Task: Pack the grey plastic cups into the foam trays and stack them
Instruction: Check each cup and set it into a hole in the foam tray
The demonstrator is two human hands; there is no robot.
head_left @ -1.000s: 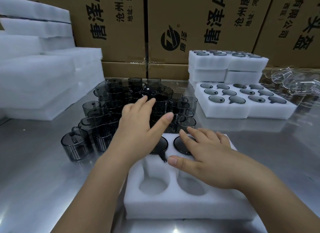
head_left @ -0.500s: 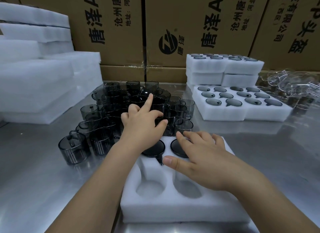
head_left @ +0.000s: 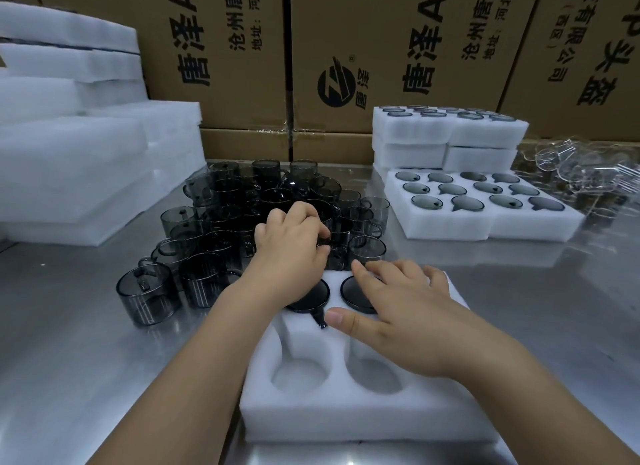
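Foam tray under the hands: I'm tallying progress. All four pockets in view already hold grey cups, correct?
No. In the head view, only the far two in the foam tray hold grey cups; the near two pockets are empty.

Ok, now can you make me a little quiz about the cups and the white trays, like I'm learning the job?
1. True or false: the two near holes in the front foam tray are empty.
2. Which hand pinches a cup in the pile of grey cups? A) left B) right C) both
3. How many cups can you see seated in the front foam tray?

Key:
1. True.
2. A. The left hand pinches a loose cup. The right hand lies flat on the tray, fingers on a seated cup.
3. Two.
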